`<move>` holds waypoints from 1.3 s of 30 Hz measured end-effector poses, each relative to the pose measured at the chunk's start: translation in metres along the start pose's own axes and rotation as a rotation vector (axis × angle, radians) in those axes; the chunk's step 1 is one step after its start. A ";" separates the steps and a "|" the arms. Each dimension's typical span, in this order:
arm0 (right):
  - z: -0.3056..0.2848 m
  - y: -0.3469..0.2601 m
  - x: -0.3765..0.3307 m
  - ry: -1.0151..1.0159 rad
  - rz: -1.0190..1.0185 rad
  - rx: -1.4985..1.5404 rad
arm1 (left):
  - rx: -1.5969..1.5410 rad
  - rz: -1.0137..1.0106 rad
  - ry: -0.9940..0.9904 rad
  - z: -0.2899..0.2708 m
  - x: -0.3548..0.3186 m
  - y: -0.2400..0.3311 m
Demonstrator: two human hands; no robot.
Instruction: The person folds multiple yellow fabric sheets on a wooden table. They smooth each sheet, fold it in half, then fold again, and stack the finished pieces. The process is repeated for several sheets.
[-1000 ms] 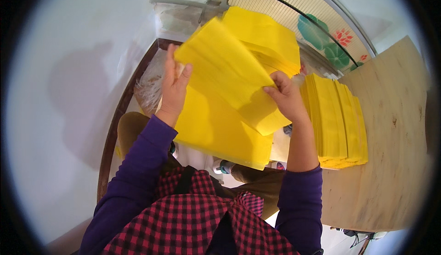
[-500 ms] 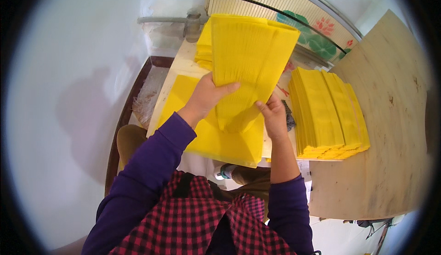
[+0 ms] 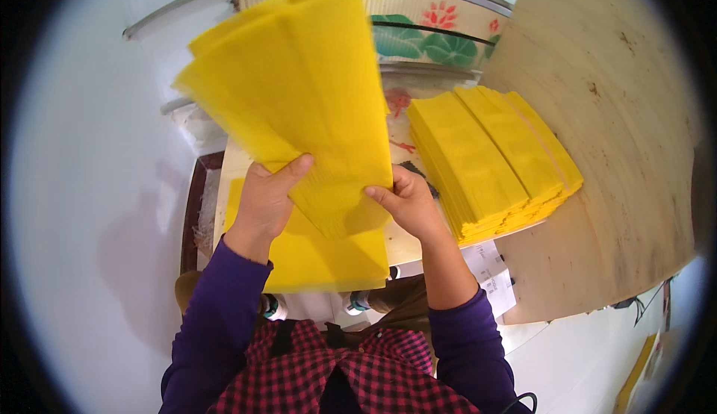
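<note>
A bundle of yellow folded sheets (image 3: 314, 93), paper or thin fabric, is raised above the table between my hands. My left hand (image 3: 267, 197) grips its lower left edge, thumb on the front and fingers behind. On the lower right edge, my right hand (image 3: 405, 201) pinches it the same way. The bundle leans to the left and its upper end is blurred and fanned apart. Beneath it, a yellow sheet (image 3: 328, 265) lies flat on the table's near side, partly covered by the bundle.
To the right stand stacks of folded yellow sheets (image 3: 485, 160) on the wooden table (image 3: 407, 248). A dark grey cloth (image 3: 418, 175) lies beside them. A large wooden board (image 3: 597, 153) rises at the right. Behind is a slatted panel with painted lotus flowers (image 3: 441, 37).
The bundle has tilted to the left and its top has spread, with both hands still gripping it. The view has shifted, so the stacks and board appear farther left.
</note>
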State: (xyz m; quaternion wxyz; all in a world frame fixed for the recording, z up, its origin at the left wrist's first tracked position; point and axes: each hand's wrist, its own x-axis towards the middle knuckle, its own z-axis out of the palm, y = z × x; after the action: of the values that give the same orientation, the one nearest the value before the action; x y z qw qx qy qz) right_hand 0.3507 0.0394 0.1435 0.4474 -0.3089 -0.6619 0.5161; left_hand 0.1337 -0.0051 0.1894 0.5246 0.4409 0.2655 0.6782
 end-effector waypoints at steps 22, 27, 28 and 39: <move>-0.116 -0.035 -0.130 0.761 0.187 -0.017 | -0.422 -0.559 0.055 0.118 0.086 -0.121; -0.149 -0.042 -0.116 0.906 0.249 -0.287 | -0.386 -0.610 0.058 0.149 0.128 -0.169; -0.157 -0.041 -0.111 0.929 0.261 -0.272 | -0.372 -0.609 0.062 0.153 0.136 -0.179; -0.196 -0.022 -0.088 0.948 0.319 -0.771 | -0.226 -0.717 0.103 0.166 0.178 -0.246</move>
State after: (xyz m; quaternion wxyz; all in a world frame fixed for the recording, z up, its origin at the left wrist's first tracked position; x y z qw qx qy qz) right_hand 0.5666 0.0361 0.1535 0.4662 -0.7380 -0.4758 0.1080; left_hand 0.3860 0.2218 0.1222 0.7599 0.2246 0.3524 0.4979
